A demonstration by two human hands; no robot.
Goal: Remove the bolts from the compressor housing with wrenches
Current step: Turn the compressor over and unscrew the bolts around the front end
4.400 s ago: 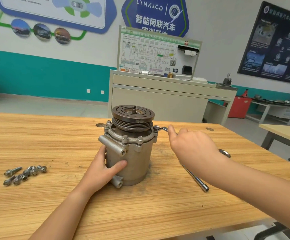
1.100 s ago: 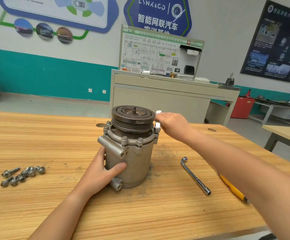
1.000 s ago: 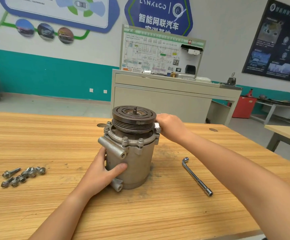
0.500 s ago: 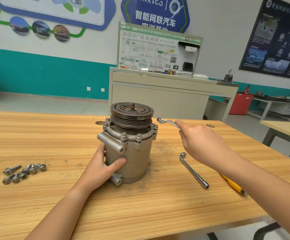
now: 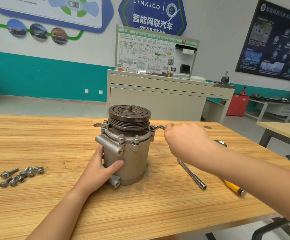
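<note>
One change from half a second ago: the ring wrench (image 5: 159, 127) was in the air just right of the pulley (image 5: 129, 115). Its ring end now sits on the right edge of the flange, where a bolt head showed then. That head is hidden under the ring.

Right hand (image 5: 185, 139): fingers curled round the wrench shank, knuckles up, thumb tip near the bend. The far end of the wrench pokes out behind the wrist.

Left hand (image 5: 102, 170): same grip as before on the lower left of the compressor housing (image 5: 132, 161). Thumb lies across the front, fingers wrap out of sight round the back.

Housing hasn't moved. It stands upright mid-table (image 5: 54, 135), pulley on top. Four flange bolts (image 5: 121, 136) are visible on the front and left rim, all seated.

Also unchanged:
- Loose bolts (image 5: 22, 174) in a heap, well left of the housing.
- L-shaped socket wrench (image 5: 191, 174) flat on the table, right of the housing, partly under the right forearm.
- Yellow-handled tool (image 5: 231, 187) just beyond it, mostly covered by the arm.
</note>
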